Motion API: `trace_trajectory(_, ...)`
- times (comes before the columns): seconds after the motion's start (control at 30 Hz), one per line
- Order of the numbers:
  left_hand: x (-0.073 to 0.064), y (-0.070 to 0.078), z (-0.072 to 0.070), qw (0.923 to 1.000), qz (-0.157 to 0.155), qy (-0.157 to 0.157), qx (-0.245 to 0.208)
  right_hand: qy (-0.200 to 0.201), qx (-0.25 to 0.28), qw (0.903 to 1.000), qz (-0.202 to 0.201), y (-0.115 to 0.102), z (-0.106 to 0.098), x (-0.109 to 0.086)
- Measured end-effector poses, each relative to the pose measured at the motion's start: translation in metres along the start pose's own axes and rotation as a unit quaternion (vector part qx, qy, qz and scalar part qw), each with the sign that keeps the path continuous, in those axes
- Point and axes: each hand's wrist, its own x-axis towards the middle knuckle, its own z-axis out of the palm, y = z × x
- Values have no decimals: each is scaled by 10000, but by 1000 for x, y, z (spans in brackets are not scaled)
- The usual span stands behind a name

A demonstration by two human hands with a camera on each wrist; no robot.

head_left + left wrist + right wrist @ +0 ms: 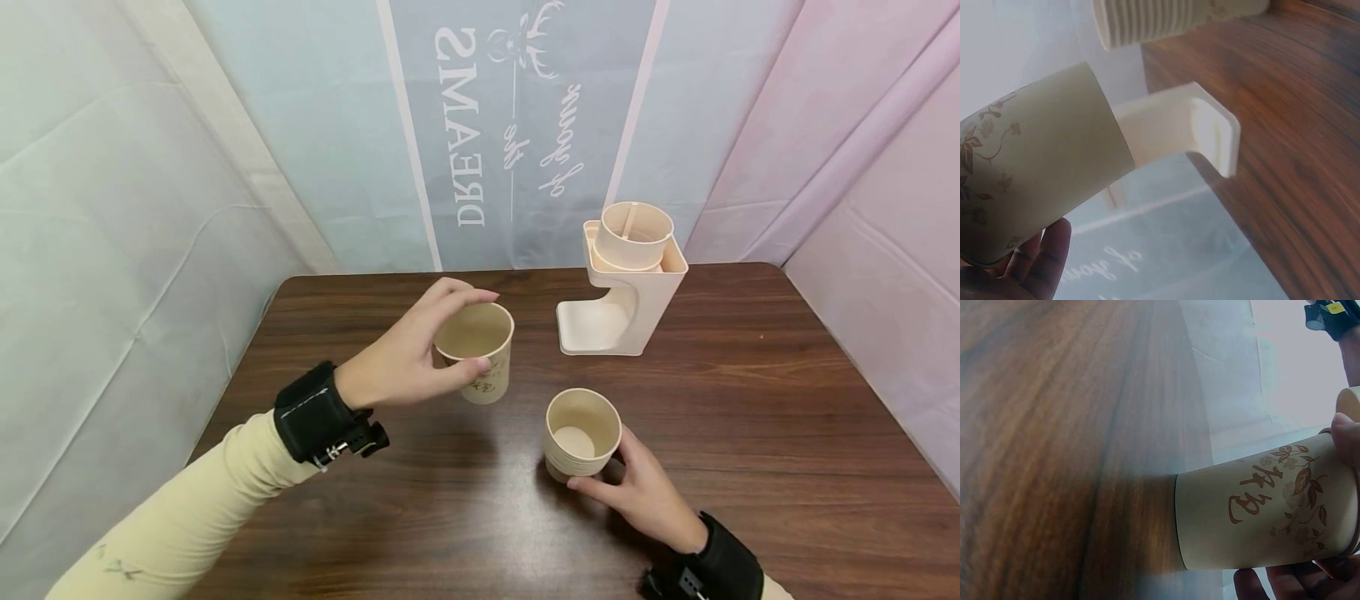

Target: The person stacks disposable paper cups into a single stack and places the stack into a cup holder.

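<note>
Toward the left of the table, my left hand (pixel 397 354) grips a single beige paper cup (pixel 487 385) near its rim, thumb in front and fingers behind. The cup is upright, its mouth facing up, and the left wrist view shows brown leaf print on its side. To the right and nearer me, my right hand (pixel 651 493) holds a stack of nested paper cups (pixel 573 454) from its right side. In the right wrist view the stack's outermost cup (pixel 1241 512) has brown leaves and lettering, its base right at the table.
A cream plastic holder (pixel 652 310) stands at the back right of the brown wooden table (pixel 772 400). In its top sits a round cream container (pixel 626 250) with a thin stick-like piece inside. Pale fabric curtains (pixel 330 108) hang along the back and sides.
</note>
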Motion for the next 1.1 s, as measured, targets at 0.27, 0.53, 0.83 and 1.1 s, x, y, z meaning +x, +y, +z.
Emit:
trace_trajectory(0.27,12,13,13,9985,534,-73,25,-41,42,10000,47,0,1,0)
trace_trajectory(0.53,25,25,26,9971,750,48,-135,-10,77,10000,-29,-1,0,0)
trace_trajectory(0.83,36,32,45,9953,745,-91,-607,-160,96,9998,18,-1,-1,0)
trace_trajectory(1.1,38,30,59,9959,590,-350,-596,-171,17,9998,-50,0,-1,1)
